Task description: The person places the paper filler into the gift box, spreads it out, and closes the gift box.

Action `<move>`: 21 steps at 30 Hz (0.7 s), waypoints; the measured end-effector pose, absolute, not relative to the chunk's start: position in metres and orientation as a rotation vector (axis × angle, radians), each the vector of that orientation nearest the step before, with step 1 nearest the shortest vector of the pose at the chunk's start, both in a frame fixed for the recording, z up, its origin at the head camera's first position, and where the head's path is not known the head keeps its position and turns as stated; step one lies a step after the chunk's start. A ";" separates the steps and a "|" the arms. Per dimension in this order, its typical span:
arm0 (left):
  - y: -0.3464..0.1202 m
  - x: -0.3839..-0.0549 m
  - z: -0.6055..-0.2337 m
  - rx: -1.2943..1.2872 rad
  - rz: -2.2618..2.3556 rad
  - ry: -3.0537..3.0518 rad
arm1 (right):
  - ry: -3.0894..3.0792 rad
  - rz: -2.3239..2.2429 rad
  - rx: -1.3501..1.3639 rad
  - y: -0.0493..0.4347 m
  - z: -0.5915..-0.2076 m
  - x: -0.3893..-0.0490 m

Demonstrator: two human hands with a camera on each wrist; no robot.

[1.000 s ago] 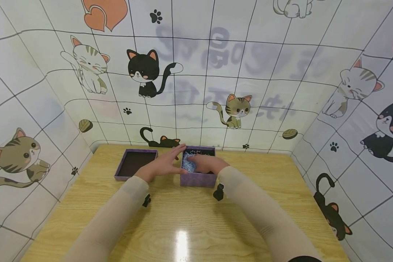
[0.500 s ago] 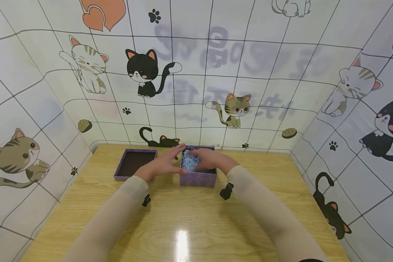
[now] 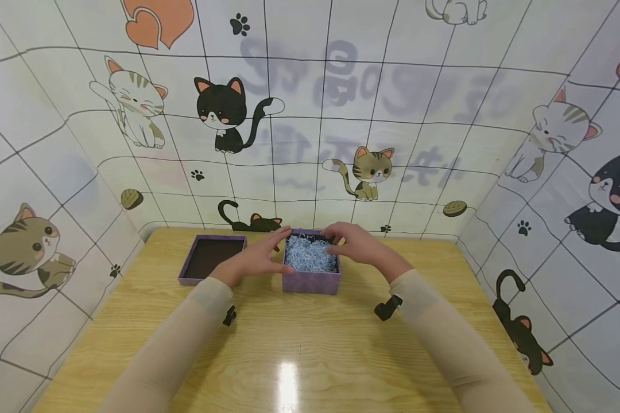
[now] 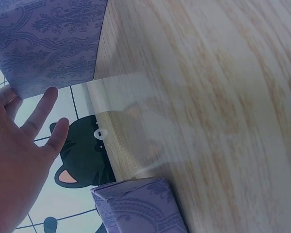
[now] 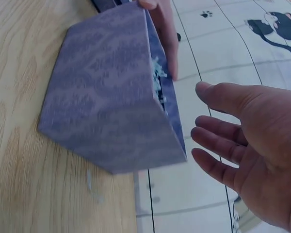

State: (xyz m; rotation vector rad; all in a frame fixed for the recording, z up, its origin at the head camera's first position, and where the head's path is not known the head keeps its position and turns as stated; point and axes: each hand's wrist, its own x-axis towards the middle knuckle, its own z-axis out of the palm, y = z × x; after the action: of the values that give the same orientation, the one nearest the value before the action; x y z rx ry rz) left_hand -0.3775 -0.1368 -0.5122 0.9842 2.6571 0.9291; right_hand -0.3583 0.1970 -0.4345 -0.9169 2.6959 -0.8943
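Note:
A purple patterned box (image 3: pixel 311 283) stands uncovered on the table, filled with pale blue shredded paper (image 3: pixel 310 253). My left hand (image 3: pixel 252 259) rests at the box's left side, thumb by the front corner and straight fingers toward the back corner. Over the right rim hovers my right hand (image 3: pixel 359 244), its fingers loosely bent; the right wrist view shows nothing between that thumb and fingers. Left of the box lies its shallow purple lid (image 3: pixel 205 281), dark inside face up.
The wooden table (image 3: pixel 299 338) backs onto a white sheet (image 3: pixel 299 137) printed with cats and grid lines. More of this sheet hangs on both sides. A black wrist camera (image 3: pixel 387 308) sits under the right sleeve, another black camera (image 3: pixel 229 315) under the left.
My right hand has lifted out of the box and moved right to its rim, exposing the blue shredded paper. My left hand stays at the box's left side.

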 end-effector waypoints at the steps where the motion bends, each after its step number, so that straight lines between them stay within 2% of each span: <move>1: -0.137 -0.377 -0.512 0.983 0.928 2.656 | 2.707 -0.918 -0.898 0.202 -0.435 -0.356; 6: -0.137 -0.375 -0.510 0.984 0.933 2.648 | 2.755 -1.009 -0.828 0.227 -0.444 -0.351; 12: -0.138 -0.374 -0.510 0.989 0.941 2.648 | 2.798 -1.022 -0.733 0.250 -0.475 -0.349; 21: -0.137 -0.372 -0.507 0.998 0.945 2.645 | 2.826 -0.995 -0.685 0.255 -0.520 -0.354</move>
State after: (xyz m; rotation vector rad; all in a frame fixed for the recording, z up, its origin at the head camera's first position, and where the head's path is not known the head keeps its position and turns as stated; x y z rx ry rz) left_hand -0.3721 -0.1375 -0.5073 0.9976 2.6451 0.9448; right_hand -0.3545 0.2554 -0.5202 -0.6845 2.8255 -0.9950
